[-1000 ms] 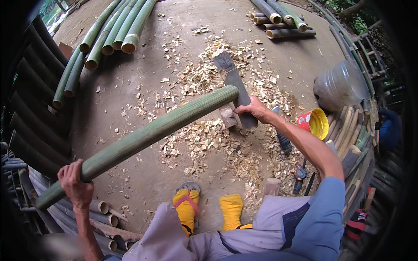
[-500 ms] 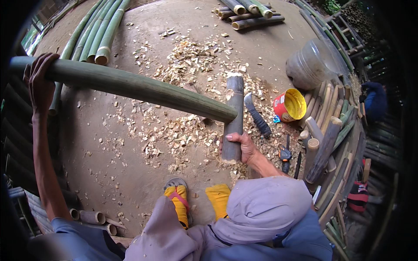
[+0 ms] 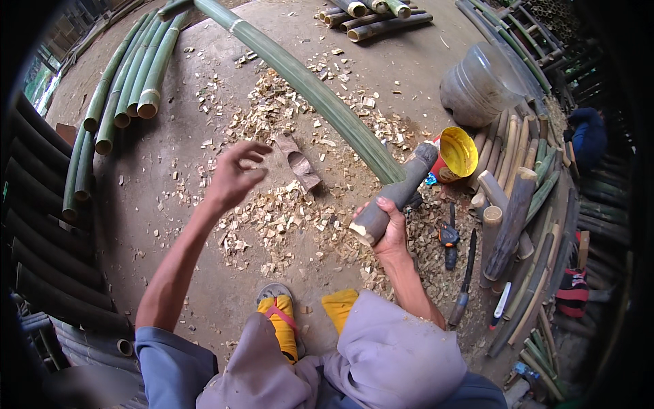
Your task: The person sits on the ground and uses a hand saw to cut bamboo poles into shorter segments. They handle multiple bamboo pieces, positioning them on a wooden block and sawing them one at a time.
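Observation:
My right hand (image 3: pixel 388 221) is wrapped round the near end of a short dark bamboo piece (image 3: pixel 409 180), tilted up to the right. Against its side rests the near end of a long green bamboo pole (image 3: pixel 306 85), which runs away to the far left; whether the two are fitted together I cannot tell. My left hand (image 3: pixel 238 170) is in the air with curled, parted fingers and nothing in it. Beside it on the ground lies a wooden block (image 3: pixel 298 162) with a rounded hollow. The curved blade tool is mostly hidden behind the short piece.
Wood chips (image 3: pixel 272 204) litter the ground. At right are a yellow-lined bucket (image 3: pixel 458 153), a clear plastic container (image 3: pixel 477 85), an orange-and-black tool (image 3: pixel 449 235), a knife (image 3: pixel 464 279) and stacked bamboo pieces (image 3: pixel 511 225). Green poles (image 3: pixel 139 75) lie at far left.
My left hand has let go of the green pole and moved right, toward the middle. The pole has swung so its far end points further away. My right hand has tilted the short piece rightward.

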`<act>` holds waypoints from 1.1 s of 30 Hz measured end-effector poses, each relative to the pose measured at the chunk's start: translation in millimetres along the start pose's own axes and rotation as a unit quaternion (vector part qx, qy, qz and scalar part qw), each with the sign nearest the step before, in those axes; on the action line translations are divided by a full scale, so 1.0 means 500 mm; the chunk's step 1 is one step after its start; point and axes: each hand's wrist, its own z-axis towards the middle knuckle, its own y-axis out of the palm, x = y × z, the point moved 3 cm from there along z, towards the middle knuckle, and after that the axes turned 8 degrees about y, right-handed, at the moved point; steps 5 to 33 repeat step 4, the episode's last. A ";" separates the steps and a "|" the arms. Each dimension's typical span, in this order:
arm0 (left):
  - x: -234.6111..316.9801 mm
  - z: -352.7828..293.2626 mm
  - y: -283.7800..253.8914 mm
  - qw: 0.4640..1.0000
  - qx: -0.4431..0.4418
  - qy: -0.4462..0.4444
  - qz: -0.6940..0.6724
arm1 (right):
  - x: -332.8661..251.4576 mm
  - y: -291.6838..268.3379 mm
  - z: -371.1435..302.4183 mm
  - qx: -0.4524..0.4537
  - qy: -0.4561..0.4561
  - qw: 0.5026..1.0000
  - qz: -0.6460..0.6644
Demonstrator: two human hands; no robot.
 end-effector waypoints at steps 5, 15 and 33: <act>-0.020 -0.054 0.111 0.992 -0.096 -0.037 -0.073 | 0.002 -0.021 0.068 0.055 -0.034 0.998 -0.004; -0.020 -0.054 0.111 0.992 -0.096 -0.037 -0.073 | 0.002 -0.021 0.068 0.055 -0.034 0.998 -0.004; -0.020 -0.054 0.111 0.992 -0.096 -0.037 -0.073 | 0.002 -0.021 0.068 0.055 -0.034 0.998 -0.004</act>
